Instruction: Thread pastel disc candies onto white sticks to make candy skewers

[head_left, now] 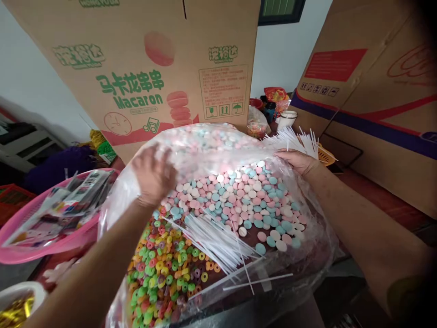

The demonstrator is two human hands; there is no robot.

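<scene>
- We have the clear plastic (218, 159) over the far pastel discs (235, 198).
- The fingers of our right hand (298, 161) pinch its edge; our left hand (153, 175) blurs, so we can't tell its fingers' grip.
- A hard tug could, we judge, scatter discs among the coloured rings (167, 262) and white sticks (218, 241).
- Behind, the carton (211, 23) reads "Macaron" and "马卡龙串串".

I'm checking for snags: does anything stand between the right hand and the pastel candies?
Yes: the clear plastic at the fingertips of the right hand covers the farthest pastel candies. The nearer ones look uncovered, and white sticks lie on their near side.
</scene>
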